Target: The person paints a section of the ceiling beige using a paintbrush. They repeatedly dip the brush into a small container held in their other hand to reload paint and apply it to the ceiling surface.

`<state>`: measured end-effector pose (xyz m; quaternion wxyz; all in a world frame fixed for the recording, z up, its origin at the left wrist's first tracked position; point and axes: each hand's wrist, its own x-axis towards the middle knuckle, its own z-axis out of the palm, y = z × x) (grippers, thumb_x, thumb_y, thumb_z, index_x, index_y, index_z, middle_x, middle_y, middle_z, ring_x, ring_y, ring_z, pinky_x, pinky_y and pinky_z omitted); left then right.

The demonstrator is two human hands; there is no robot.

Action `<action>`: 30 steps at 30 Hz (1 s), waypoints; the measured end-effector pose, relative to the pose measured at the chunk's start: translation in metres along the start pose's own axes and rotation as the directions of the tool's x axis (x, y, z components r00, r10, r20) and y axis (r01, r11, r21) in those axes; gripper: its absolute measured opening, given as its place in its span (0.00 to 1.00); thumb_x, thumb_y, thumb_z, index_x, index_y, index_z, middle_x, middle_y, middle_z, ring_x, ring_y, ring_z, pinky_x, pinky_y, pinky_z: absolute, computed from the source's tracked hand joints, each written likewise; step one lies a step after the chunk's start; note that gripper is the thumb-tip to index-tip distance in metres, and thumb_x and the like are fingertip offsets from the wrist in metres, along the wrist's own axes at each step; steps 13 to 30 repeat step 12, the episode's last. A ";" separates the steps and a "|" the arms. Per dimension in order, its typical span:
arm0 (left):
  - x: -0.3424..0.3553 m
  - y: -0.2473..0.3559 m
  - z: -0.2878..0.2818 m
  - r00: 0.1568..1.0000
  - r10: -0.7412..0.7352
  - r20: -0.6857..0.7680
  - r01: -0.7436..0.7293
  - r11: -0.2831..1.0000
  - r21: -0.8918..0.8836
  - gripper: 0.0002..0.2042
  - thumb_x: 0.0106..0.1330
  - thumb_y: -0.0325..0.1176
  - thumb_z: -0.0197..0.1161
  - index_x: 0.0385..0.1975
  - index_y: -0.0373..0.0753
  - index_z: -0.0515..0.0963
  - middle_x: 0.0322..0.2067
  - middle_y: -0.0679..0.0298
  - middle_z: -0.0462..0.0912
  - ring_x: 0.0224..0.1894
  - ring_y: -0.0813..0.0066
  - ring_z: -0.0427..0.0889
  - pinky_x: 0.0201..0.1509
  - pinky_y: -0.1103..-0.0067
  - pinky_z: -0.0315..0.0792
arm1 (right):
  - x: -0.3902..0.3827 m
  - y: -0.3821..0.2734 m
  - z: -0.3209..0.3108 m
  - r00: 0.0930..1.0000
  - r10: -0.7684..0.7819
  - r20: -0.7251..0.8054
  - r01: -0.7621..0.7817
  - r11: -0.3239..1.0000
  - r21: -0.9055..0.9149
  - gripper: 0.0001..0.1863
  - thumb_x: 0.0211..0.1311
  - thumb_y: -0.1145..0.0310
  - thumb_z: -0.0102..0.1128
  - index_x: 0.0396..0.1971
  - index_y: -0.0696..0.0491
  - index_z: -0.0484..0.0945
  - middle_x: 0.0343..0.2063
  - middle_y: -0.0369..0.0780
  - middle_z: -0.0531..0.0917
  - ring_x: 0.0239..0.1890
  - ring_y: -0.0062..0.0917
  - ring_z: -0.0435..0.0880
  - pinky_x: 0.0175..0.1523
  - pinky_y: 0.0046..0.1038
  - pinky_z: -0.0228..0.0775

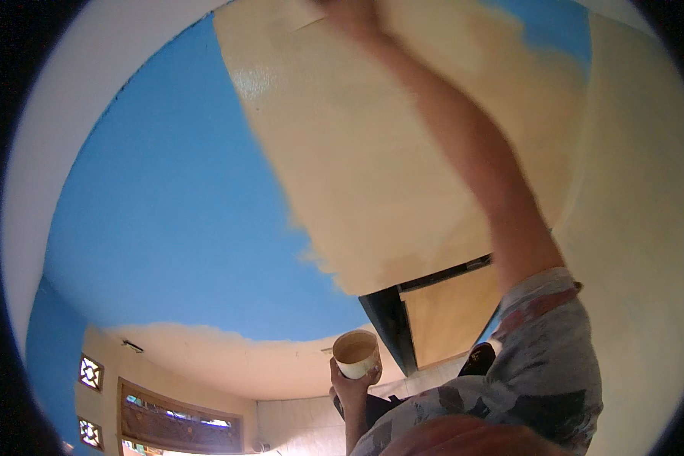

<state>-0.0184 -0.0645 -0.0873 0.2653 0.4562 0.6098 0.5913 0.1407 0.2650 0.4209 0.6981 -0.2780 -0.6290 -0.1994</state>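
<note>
My left hand (351, 384) is low in the picture, its fingers wrapped round a pale round paint pot (356, 354) with beige paint inside. My right arm reaches far up across the wall, and my right hand (349, 17) is at the top edge, blurred and partly cut off. Its fingers look closed, but what they hold is too smeared to name. Beside that hand is fresh beige paint (342, 152), with a wet shine to its left. Blue paint (167, 190) covers the wall left of an uneven border, and another blue patch (558, 26) shows at the upper right.
Below the beige area is a dark-framed opening (387, 323) with a light wooden panel (444, 323). A carved wooden transom (178, 418) and two patterned vent blocks (91, 372) are at the lower left. A pale wall (646, 190) stands at the right.
</note>
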 end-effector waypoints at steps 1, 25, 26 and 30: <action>-0.003 0.000 -0.004 1.000 -0.011 0.005 0.011 1.000 -0.008 0.34 0.36 0.29 0.77 0.49 0.37 0.70 0.42 0.57 0.80 0.46 0.62 0.80 0.50 0.69 0.74 | 0.002 0.041 -0.027 0.999 -0.001 -0.041 -0.001 0.999 -0.045 0.16 0.51 0.60 0.66 0.30 0.60 0.80 0.30 0.45 0.84 0.36 0.36 0.84 0.42 0.35 0.76; 0.031 0.011 0.027 0.991 0.086 0.107 -0.078 0.994 -0.079 0.37 0.37 0.30 0.80 0.50 0.35 0.68 0.43 0.56 0.80 0.47 0.65 0.80 0.50 0.71 0.76 | -0.158 0.214 -0.382 0.838 0.439 -0.324 -0.427 0.897 0.112 0.16 0.63 0.69 0.60 0.47 0.62 0.78 0.51 0.45 0.79 0.51 0.26 0.79 0.52 0.27 0.74; 0.031 0.011 0.027 0.991 0.086 0.107 -0.078 0.994 -0.079 0.37 0.37 0.30 0.80 0.50 0.35 0.68 0.43 0.56 0.80 0.47 0.65 0.80 0.50 0.71 0.76 | -0.158 0.214 -0.382 0.838 0.439 -0.324 -0.427 0.897 0.112 0.16 0.63 0.69 0.60 0.47 0.62 0.78 0.51 0.45 0.79 0.51 0.26 0.79 0.52 0.27 0.74; 0.031 0.011 0.027 0.991 0.086 0.107 -0.078 0.994 -0.079 0.37 0.37 0.30 0.80 0.50 0.35 0.68 0.43 0.56 0.80 0.47 0.65 0.80 0.50 0.71 0.76 | -0.158 0.214 -0.382 0.838 0.439 -0.324 -0.427 0.897 0.112 0.16 0.63 0.69 0.60 0.47 0.62 0.78 0.51 0.45 0.79 0.51 0.26 0.79 0.52 0.27 0.74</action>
